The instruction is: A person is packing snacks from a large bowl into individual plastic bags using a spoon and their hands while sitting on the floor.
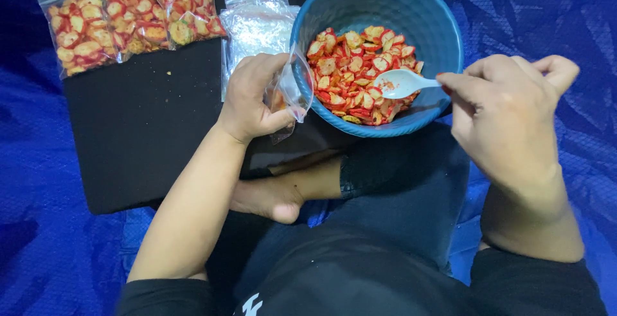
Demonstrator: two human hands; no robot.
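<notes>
Chips [360, 72], red and yellow, lie in a blue bowl [437, 27] at upper centre; the right hand [508, 107] pinches a white spoon [402, 83] over them, the left hand [254, 97] grips a small clear bag [292, 91] at the bowl's rim. Beyond, empty bags [257, 23] and three filled bags [128, 17] rest on the black worktop [141, 129]

Three filled snack bags [128, 17], black mat [141, 136], blue tarp [38, 226].
</notes>
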